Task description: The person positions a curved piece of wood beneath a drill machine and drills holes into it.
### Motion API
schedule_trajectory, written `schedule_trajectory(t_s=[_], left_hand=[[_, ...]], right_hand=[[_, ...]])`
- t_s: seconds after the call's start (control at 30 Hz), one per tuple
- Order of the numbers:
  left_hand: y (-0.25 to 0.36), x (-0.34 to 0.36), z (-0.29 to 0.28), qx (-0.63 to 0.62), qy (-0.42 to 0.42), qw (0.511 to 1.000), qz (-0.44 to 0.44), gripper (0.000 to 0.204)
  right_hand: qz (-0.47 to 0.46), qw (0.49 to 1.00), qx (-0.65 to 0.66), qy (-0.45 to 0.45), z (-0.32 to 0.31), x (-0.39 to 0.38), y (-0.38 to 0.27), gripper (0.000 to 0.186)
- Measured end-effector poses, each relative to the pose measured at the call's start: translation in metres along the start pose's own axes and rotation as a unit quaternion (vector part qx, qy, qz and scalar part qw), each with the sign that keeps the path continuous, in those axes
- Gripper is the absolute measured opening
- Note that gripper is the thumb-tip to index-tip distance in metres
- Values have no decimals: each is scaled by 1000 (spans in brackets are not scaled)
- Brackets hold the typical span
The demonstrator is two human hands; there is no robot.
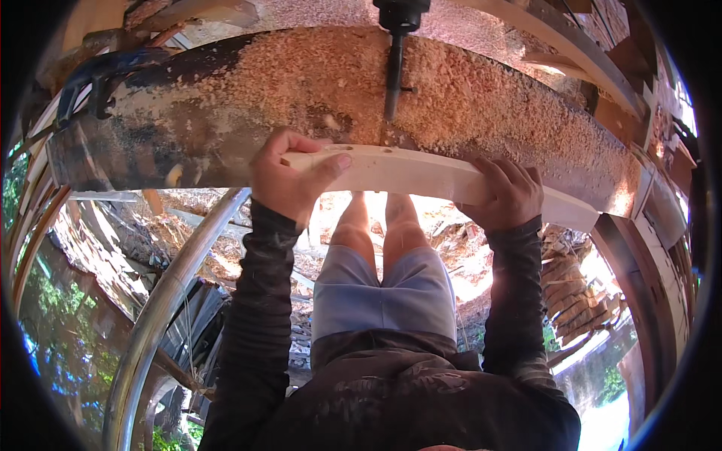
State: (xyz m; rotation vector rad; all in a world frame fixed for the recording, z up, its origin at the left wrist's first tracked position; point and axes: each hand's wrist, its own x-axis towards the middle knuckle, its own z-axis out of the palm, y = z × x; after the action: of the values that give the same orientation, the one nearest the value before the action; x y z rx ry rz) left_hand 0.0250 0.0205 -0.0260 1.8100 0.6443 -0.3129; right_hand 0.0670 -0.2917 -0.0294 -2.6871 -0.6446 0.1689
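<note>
Fingers [292, 140] of the left hand [282, 180] are clamped on the wood [421, 173] near its left end, thumb pressed on the side. The wood lies along the near edge of the surface [177, 135], holes [386, 150] in its top. Next over, the bit [393, 83] hangs just beyond those holes; can't tell if it's spinning. Chips [459, 90] everywhere, so I'd worry about one under the wood making it rock. Right hand [508, 197] grips farther along, long end sticking out past it. Loose hold there, and a biting bit could yank the wood round.
</note>
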Motion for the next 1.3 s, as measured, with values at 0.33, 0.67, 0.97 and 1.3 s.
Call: schedule_trajectory(t_s=[0.33, 0.67, 0.97, 1.3], left_hand=[[21, 11, -16, 63, 19, 998, -15, 31], [24, 23, -12, 4, 16, 1000, -26, 32], [25, 27, -11, -25, 25, 999, -31, 36], [25, 29, -11, -14, 13, 999, -42, 33]], right_hand=[[-15, 999, 12, -37, 7, 27, 8, 46], [-5, 999, 25, -40, 1, 44, 13, 48], [12, 998, 16, -65, -2, 50, 9, 51], [10, 999, 16, -40, 1, 49, 8, 50]])
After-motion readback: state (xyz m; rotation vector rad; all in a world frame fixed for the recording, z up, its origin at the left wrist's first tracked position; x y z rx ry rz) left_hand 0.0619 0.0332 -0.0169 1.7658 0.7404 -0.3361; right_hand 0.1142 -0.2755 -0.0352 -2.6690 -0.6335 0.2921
